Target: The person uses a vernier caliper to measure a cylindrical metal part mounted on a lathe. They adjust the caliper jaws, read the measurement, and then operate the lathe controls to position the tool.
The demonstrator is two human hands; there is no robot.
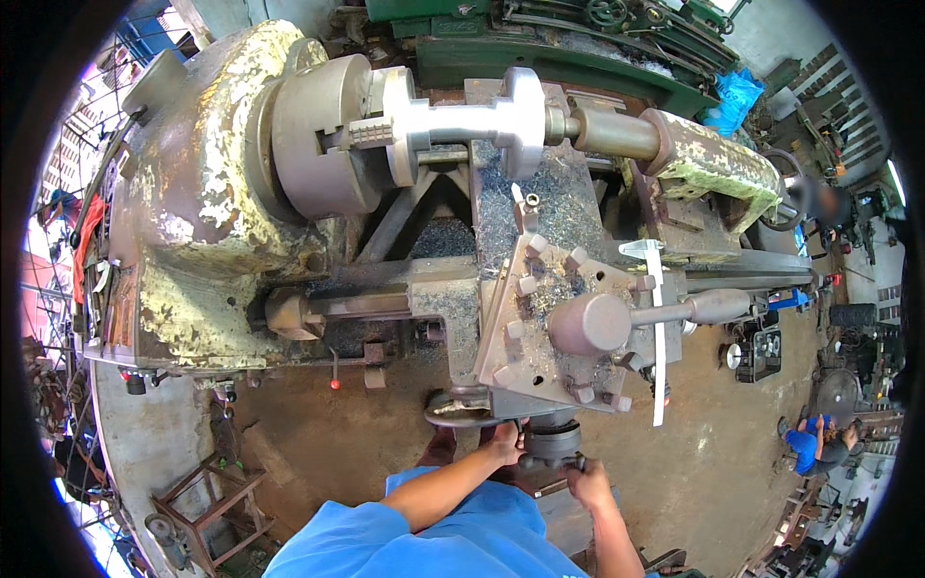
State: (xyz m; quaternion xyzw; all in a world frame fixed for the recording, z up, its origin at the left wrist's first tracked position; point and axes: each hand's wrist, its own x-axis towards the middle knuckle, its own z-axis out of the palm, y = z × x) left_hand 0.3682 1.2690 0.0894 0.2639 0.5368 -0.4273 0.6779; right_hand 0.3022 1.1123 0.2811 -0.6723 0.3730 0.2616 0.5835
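Below the tool carriage of a large lathe, my right hand [588, 484] is closed round the right end of a dark crank handle [553, 445]. My left hand [505, 445] has its fingers curled at the left side of the same crank, partly hidden. Ahead, a shiny turned metal workpiece [462, 123] with a wide flange sits between the chuck [323, 140] and the tailstock [674, 144]. The cutting tool [523, 207] points up at the flange from the square tool post [554, 328]. A caliper [657, 337] lies across the tool post's right side.
Metal chips cover the carriage [458, 299]. A handwheel [451, 409] hangs left of my hands. A green machine [568, 63] and a blue bag [734, 96] are at the back. A metal frame stand [207, 501] is on the left floor; a person in blue [805, 448] sits far right.
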